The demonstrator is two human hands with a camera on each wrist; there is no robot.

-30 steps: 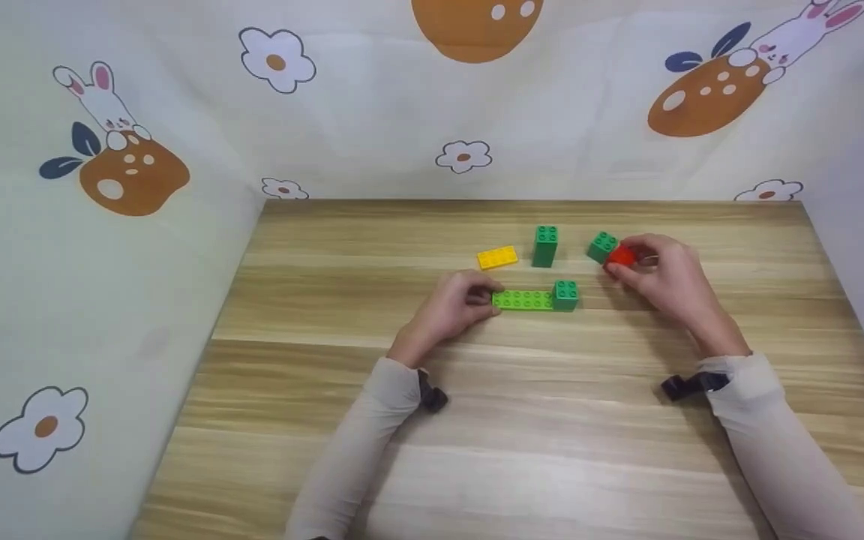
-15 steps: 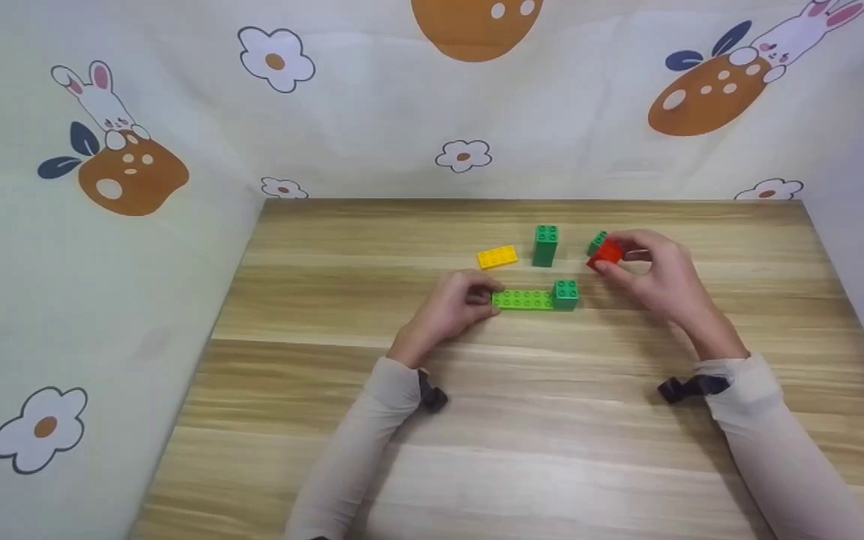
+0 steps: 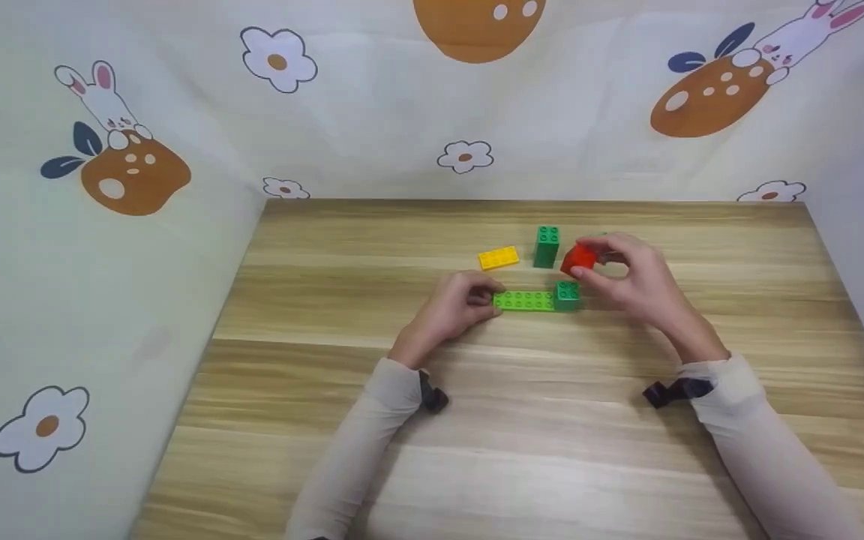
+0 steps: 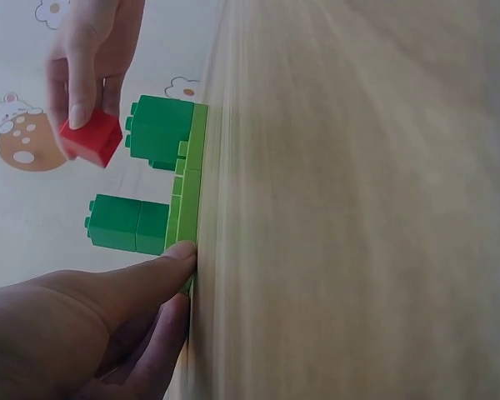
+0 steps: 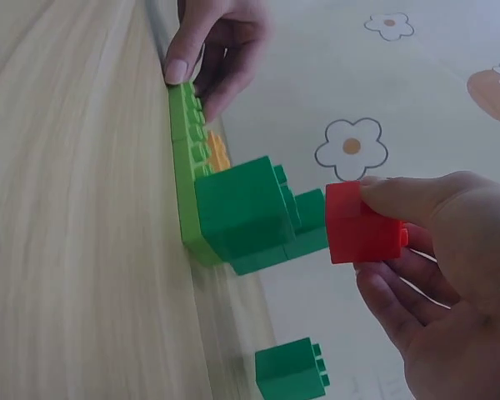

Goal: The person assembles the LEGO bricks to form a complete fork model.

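Note:
My left hand (image 3: 456, 306) grips the left end of a light green strip of studded toy bricks (image 3: 523, 301) lying flat on the table. On the strip's right end sits a dark green square brick (image 3: 567, 295). My right hand (image 3: 631, 276) pinches a red brick (image 3: 579, 259) between thumb and fingers. It is held up in the air near the dark green brick, as the left wrist view shows the red brick (image 4: 92, 137) apart from the strip. Its studs face the palm side in the right wrist view.
Behind the strip stands a tall dark green stack (image 3: 547, 247) of two bricks. A yellow flat brick (image 3: 499, 258) lies left of it. Another green brick (image 5: 292, 369), mostly hidden behind my right hand in the head view, rests on the table. A patterned cloth wall (image 3: 372, 112) bounds the back.
My right hand has lifted the red brick away from the loose green brick and carried it left, toward the strip's right end. My left hand has stayed in place.

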